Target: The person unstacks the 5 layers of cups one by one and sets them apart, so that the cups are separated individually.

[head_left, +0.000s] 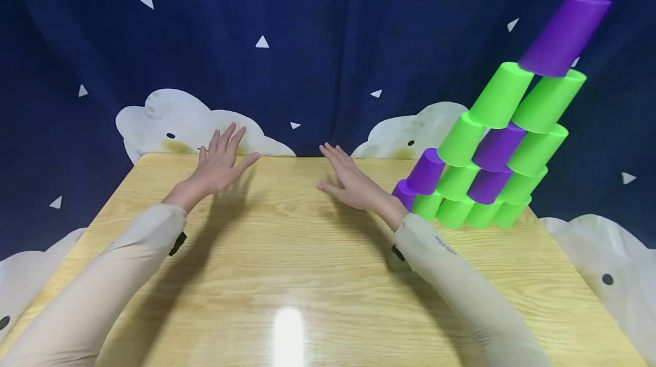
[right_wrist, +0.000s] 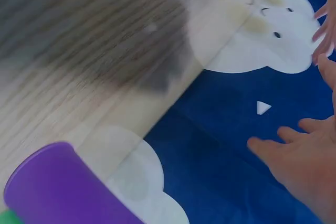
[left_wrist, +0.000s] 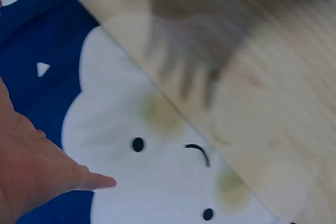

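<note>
A pyramid of upside-down cups stands on the right of the table in the head view, narrowing to a single purple cup (head_left: pixel 565 35) on top. Green cups (head_left: pixel 500 95) make up most of it, with purple cups (head_left: pixel 498 146) among them. My left hand (head_left: pixel 217 164) is over the far left of the table, fingers spread, holding nothing. To the left of the pyramid, my right hand (head_left: pixel 353 182) hovers with straight fingers, also without anything in it. In the right wrist view a purple cup (right_wrist: pixel 68 187) shows at the lower left, apart from the hand.
The wooden table (head_left: pixel 287 264) reaches back to a dark blue curtain (head_left: pixel 318 31) printed with white clouds and triangles. Shadows of both arms fall on the tabletop. A bright light reflection lies near the front.
</note>
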The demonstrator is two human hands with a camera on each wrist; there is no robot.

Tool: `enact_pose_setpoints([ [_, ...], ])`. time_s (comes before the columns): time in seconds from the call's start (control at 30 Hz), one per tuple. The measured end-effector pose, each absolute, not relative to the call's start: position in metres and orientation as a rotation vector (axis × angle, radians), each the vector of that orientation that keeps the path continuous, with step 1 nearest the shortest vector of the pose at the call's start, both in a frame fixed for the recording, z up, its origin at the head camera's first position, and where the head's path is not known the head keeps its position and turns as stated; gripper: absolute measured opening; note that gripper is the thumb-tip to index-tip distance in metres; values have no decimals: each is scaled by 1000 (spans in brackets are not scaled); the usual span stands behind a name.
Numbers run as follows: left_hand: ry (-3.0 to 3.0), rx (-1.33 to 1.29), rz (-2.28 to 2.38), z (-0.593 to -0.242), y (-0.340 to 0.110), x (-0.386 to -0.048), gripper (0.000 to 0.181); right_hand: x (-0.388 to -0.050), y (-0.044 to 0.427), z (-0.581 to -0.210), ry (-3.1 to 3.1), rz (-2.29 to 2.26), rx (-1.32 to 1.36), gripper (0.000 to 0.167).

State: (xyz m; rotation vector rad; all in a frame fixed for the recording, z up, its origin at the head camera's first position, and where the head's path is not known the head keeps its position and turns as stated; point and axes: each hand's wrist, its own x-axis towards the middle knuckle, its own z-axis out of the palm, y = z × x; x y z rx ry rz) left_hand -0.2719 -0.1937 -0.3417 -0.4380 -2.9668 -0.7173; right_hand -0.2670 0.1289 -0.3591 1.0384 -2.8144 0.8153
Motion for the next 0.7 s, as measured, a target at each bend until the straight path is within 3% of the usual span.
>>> enact_pose_setpoints([
  [0.33,-2768,-699,-1031,-310,-147,-279,77,-207,178,-348,-2661,945,1114,62],
  [0.7,-2639,-806,-1230,-253,-78,-293,72,-152,277,-348,-2384,1157,985,51],
])
